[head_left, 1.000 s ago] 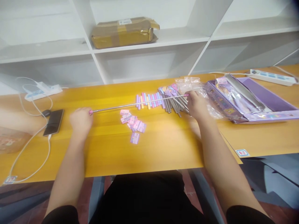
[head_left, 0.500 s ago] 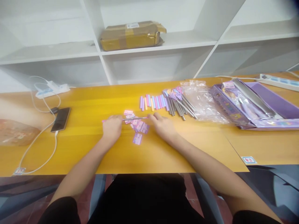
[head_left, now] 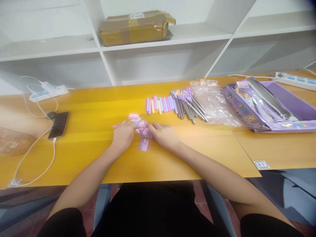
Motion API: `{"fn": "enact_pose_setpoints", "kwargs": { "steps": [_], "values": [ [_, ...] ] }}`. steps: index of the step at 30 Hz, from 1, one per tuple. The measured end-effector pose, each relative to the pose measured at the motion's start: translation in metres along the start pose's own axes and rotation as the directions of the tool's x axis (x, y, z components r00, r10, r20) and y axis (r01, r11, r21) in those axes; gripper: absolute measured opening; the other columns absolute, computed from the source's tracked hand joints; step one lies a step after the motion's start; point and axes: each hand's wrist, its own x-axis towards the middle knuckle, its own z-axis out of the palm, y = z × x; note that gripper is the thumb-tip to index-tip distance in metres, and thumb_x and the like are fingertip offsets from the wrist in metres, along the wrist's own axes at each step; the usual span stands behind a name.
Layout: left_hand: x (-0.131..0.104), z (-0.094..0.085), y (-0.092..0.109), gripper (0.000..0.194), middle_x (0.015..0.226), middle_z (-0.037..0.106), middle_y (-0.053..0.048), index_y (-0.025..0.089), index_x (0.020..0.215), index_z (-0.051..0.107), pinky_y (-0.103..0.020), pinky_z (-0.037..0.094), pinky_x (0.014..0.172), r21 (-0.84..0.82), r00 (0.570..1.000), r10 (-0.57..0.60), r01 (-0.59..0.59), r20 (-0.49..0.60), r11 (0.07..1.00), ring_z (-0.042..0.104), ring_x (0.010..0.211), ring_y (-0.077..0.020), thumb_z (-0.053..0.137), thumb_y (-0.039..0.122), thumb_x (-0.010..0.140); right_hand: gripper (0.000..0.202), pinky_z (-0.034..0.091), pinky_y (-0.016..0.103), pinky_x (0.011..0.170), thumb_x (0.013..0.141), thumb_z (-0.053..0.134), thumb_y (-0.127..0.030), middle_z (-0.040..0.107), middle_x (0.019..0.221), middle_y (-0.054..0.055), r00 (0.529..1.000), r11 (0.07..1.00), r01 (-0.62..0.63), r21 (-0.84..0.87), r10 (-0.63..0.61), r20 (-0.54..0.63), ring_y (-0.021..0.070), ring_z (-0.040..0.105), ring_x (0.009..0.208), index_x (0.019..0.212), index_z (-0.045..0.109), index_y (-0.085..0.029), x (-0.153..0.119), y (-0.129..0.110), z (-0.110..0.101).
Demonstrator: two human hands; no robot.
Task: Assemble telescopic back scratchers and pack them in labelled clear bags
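My left hand (head_left: 122,135) is closed around a slim metal rod (head_left: 139,127), whose pink end (head_left: 115,126) sticks out to the left of the fist. Only a short piece of the rod shows between the hands. At its other end my right hand (head_left: 164,135) is closed, thumb and fingers pinched together; the held end is hidden. Beneath the hands lie several small pink and purple printed cards (head_left: 144,144), partly covered by the fingers. Beyond them is a row of pastel sticks (head_left: 160,105), beside a pile of metal rods with coloured heart-like tops (head_left: 187,105).
Clear plastic bags (head_left: 214,102) and an open purple box (head_left: 266,108) lie to the right. On the left are a phone (head_left: 58,125) with a white cable, a power strip (head_left: 48,92) and an orange bag (head_left: 14,141). A taped carton (head_left: 134,29) sits on the shelf.
My hands have come closer together, so less of the metal rod shows between them. The view has shifted slightly. The sticks and the pile of rods stay in place.
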Motion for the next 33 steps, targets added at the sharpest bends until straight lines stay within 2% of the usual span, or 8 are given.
{"fn": "enact_pose_setpoints", "kwargs": {
  "steps": [4, 7, 10, 13, 19, 25, 29, 33],
  "values": [
    [0.001, 0.007, 0.002, 0.013, 0.112, 0.078, -0.011, 0.019, 0.108, 0.070, -0.038, 0.049, 0.079, -0.103, 0.998, 0.000, -0.007, -0.068, 0.995, 0.071, 0.112, -0.0303, 0.060, 0.026, 0.111, 0.043, 0.030, 0.036, 0.064, 0.116, 0.041, -0.019, 0.074, 0.119, 0.014, 0.998, 0.998, -0.064, -0.002, 0.064, 0.000, 0.0212, 0.067, 0.082, 0.151, 0.065, -0.025, 0.003, 0.008, 0.001],
    [0.000, 0.011, 0.001, 0.024, 0.114, 0.077, -0.012, 0.019, 0.112, 0.070, -0.038, 0.051, 0.085, -0.157, 0.995, 0.050, -0.064, -0.092, 0.986, 0.071, 0.111, -0.0293, 0.058, 0.040, 0.114, 0.040, 0.033, 0.036, 0.066, 0.118, 0.040, -0.022, 0.073, 0.124, 0.014, 0.996, 0.996, -0.093, -0.002, 0.093, -0.004, 0.0223, 0.067, 0.085, 0.148, 0.066, -0.024, 0.006, 0.014, 0.002],
    [-0.002, 0.015, -0.003, 0.028, 0.116, 0.077, -0.013, 0.019, 0.120, 0.071, -0.038, 0.052, 0.088, -0.139, 0.987, 0.104, -0.122, -0.125, 0.983, 0.071, 0.110, -0.0285, 0.049, 0.036, 0.118, 0.037, 0.038, 0.035, 0.071, 0.121, 0.039, -0.029, 0.073, 0.126, 0.014, 0.996, 0.995, -0.082, 0.050, 0.084, -0.036, 0.0236, 0.068, 0.090, 0.143, 0.068, -0.022, 0.006, 0.019, 0.005],
    [-0.003, 0.017, -0.009, 0.031, 0.114, 0.077, -0.013, 0.019, 0.124, 0.072, -0.038, 0.052, 0.086, -0.100, 0.973, 0.137, -0.157, -0.186, 0.982, 0.071, 0.109, -0.0291, 0.046, 0.034, 0.118, 0.038, 0.046, 0.033, 0.078, 0.122, 0.039, -0.038, 0.072, 0.128, 0.013, 0.992, 0.973, -0.048, 0.225, 0.073, -0.104, 0.0244, 0.069, 0.099, 0.139, 0.069, -0.022, 0.006, 0.022, 0.012],
    [-0.002, 0.017, -0.014, 0.032, 0.112, 0.079, -0.012, 0.021, 0.124, 0.075, -0.037, 0.052, 0.084, -0.095, 0.946, 0.168, -0.201, -0.278, 0.975, 0.071, 0.107, -0.0279, 0.047, 0.035, 0.118, 0.039, 0.056, 0.037, 0.097, 0.121, 0.042, -0.048, 0.071, 0.125, 0.010, 0.971, 0.779, 0.081, 0.622, 0.079, -0.226, 0.0241, 0.070, 0.112, 0.131, 0.071, -0.024, 0.010, 0.030, 0.030],
    [-0.004, 0.018, -0.018, 0.032, 0.114, 0.081, -0.010, 0.021, 0.133, 0.076, -0.036, 0.055, 0.082, -0.120, 0.940, 0.209, -0.248, -0.269, 0.961, 0.073, 0.108, -0.0271, 0.049, 0.028, 0.117, 0.021, 0.057, 0.040, 0.101, 0.114, 0.059, -0.038, 0.070, 0.117, 0.010, 0.927, 0.619, 0.272, 0.737, 0.036, -0.373, 0.0244, 0.068, 0.111, 0.120, 0.072, -0.022, 0.014, 0.035, 0.037],
    [-0.006, 0.016, -0.020, 0.039, 0.125, 0.081, -0.011, 0.021, 0.144, 0.073, -0.038, 0.058, 0.089, -0.157, 0.954, 0.222, -0.256, -0.203, 0.954, 0.073, 0.116, -0.0275, 0.047, 0.017, 0.114, 0.017, 0.055, 0.040, 0.096, 0.112, 0.061, -0.029, 0.071, 0.114, 0.011, 0.917, 0.692, 0.280, 0.665, 0.012, -0.398, 0.0252, 0.067, 0.107, 0.119, 0.073, -0.020, 0.014, 0.036, 0.036],
    [-0.005, 0.015, -0.020, 0.037, 0.124, 0.081, -0.011, 0.023, 0.143, 0.074, -0.038, 0.058, 0.089, -0.172, 0.966, 0.198, -0.225, -0.164, 0.959, 0.072, 0.117, -0.0286, 0.049, 0.025, 0.116, 0.020, 0.051, 0.042, 0.096, 0.113, 0.059, -0.030, 0.073, 0.106, 0.012, 0.906, 0.833, 0.252, 0.492, -0.024, -0.423, 0.0283, 0.062, 0.105, 0.114, 0.077, -0.020, 0.014, 0.038, 0.034]
  ]
}}
